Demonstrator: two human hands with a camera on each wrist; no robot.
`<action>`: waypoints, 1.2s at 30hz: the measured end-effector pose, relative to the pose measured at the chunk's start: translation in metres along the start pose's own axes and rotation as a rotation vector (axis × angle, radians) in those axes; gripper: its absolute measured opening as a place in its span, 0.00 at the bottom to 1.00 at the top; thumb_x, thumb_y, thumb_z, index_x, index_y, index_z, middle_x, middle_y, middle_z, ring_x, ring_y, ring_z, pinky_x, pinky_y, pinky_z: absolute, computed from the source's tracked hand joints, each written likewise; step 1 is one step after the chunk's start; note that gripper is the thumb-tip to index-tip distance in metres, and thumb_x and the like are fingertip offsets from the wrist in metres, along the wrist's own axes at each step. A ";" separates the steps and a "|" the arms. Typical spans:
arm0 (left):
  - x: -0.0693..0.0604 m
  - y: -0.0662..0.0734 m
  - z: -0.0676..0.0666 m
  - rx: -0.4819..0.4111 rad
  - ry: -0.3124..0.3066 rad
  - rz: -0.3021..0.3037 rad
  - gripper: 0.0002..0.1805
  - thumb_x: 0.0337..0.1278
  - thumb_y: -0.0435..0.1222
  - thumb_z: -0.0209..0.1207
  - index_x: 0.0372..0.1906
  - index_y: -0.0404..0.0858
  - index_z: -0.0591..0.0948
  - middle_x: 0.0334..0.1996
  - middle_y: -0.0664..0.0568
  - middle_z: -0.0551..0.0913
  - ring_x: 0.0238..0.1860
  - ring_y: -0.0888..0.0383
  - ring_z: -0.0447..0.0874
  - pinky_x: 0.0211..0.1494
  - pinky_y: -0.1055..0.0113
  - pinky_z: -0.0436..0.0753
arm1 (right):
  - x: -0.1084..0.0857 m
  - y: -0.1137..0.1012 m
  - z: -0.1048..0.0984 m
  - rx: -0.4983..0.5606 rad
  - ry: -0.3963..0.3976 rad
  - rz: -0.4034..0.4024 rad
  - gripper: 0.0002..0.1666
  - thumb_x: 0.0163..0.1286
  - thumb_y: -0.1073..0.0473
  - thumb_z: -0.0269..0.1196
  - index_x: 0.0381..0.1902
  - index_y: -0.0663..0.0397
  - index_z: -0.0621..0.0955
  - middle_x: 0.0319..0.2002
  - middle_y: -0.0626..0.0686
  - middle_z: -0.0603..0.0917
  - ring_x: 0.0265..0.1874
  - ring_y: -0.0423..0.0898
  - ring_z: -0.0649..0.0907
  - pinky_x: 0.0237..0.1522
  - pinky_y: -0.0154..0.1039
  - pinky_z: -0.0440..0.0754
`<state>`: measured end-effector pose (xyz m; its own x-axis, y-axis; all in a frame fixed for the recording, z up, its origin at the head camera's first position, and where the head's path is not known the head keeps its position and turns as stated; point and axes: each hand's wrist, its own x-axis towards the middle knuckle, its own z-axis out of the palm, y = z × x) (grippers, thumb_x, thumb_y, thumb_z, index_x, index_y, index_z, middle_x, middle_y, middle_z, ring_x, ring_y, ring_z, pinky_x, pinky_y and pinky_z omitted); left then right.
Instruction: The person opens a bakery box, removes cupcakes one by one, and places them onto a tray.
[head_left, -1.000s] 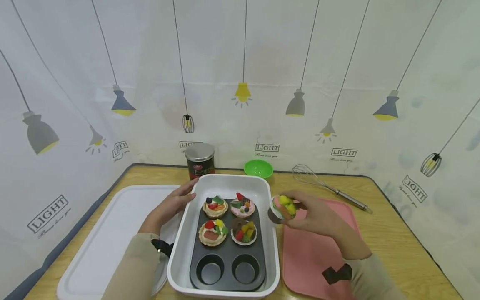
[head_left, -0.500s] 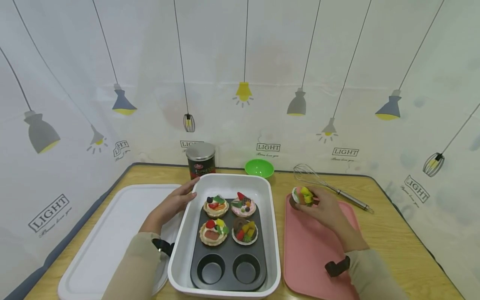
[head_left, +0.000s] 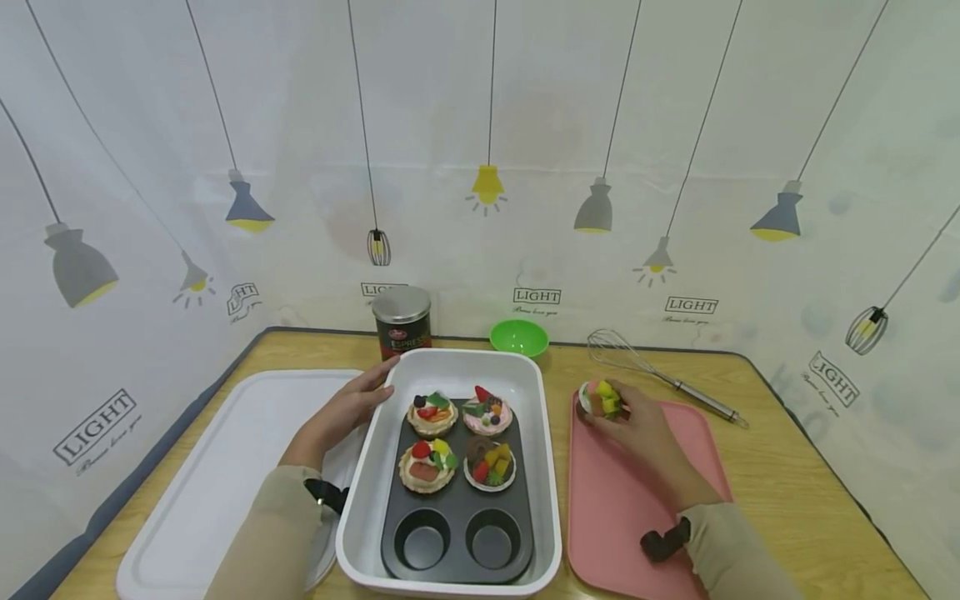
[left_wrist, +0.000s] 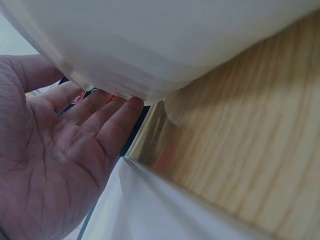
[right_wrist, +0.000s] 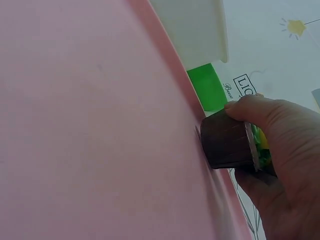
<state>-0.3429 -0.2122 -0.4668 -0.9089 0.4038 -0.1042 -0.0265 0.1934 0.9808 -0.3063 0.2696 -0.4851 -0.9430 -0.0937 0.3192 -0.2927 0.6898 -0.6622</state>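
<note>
A white tub [head_left: 551,467] holds a dark muffin pan [head_left: 457,508] with several fruit-topped tarts in its upper cups; the two nearest cups hold nothing. My left hand [head_left: 341,417] rests on the tub's left wall, its fingers fairly straight along the outside in the left wrist view. My right hand [head_left: 648,437] pinches a fruit-topped cupcake [head_left: 600,399] between thumb and fingers at the far left corner of the pink tray [head_left: 622,508]. In the right wrist view the cupcake's brown base [right_wrist: 227,140] is at the tray's surface, near its rim.
A white tray [head_left: 217,467] lies left of the tub, partly under my left arm. Behind the tub stand an espresso tin [head_left: 402,321] and a green bowl [head_left: 519,338]. A whisk [head_left: 675,383] lies beyond the pink tray. A printed cloth surrounds the table's back and sides.
My right hand has carried the cupcake right, from beside the tub's right wall to the pink tray's far left corner, and lowered it slightly. My left hand has stayed on the tub.
</note>
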 end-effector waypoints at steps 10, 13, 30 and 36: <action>0.000 0.002 0.002 0.002 0.012 -0.012 0.35 0.77 0.43 0.50 0.81 0.54 0.52 0.81 0.48 0.44 0.79 0.40 0.47 0.74 0.35 0.53 | -0.002 0.000 0.006 0.027 -0.013 -0.016 0.46 0.63 0.49 0.73 0.73 0.63 0.68 0.61 0.64 0.77 0.56 0.56 0.80 0.54 0.51 0.83; 0.000 0.002 0.002 0.003 0.014 -0.014 0.35 0.76 0.43 0.50 0.81 0.54 0.51 0.81 0.47 0.44 0.79 0.40 0.47 0.74 0.35 0.53 | -0.002 0.001 0.008 0.037 -0.014 -0.015 0.46 0.64 0.49 0.73 0.73 0.63 0.68 0.62 0.64 0.77 0.56 0.56 0.80 0.54 0.50 0.83; -0.002 0.002 0.002 0.012 0.018 -0.019 0.36 0.76 0.44 0.50 0.81 0.55 0.51 0.82 0.48 0.43 0.79 0.40 0.45 0.74 0.35 0.52 | 0.000 -0.010 0.016 0.060 -0.052 -0.003 0.50 0.61 0.44 0.74 0.74 0.58 0.67 0.64 0.61 0.77 0.59 0.54 0.79 0.55 0.50 0.82; -0.002 0.002 0.001 0.002 0.014 -0.013 0.35 0.76 0.44 0.50 0.81 0.55 0.52 0.81 0.48 0.43 0.79 0.39 0.46 0.74 0.35 0.52 | 0.000 -0.011 0.015 0.070 -0.050 0.007 0.51 0.60 0.45 0.75 0.73 0.61 0.67 0.62 0.62 0.77 0.55 0.55 0.82 0.54 0.50 0.83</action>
<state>-0.3407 -0.2113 -0.4653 -0.9144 0.3885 -0.1141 -0.0370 0.2004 0.9790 -0.3058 0.2512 -0.4885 -0.9514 -0.1260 0.2809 -0.2944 0.6389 -0.7107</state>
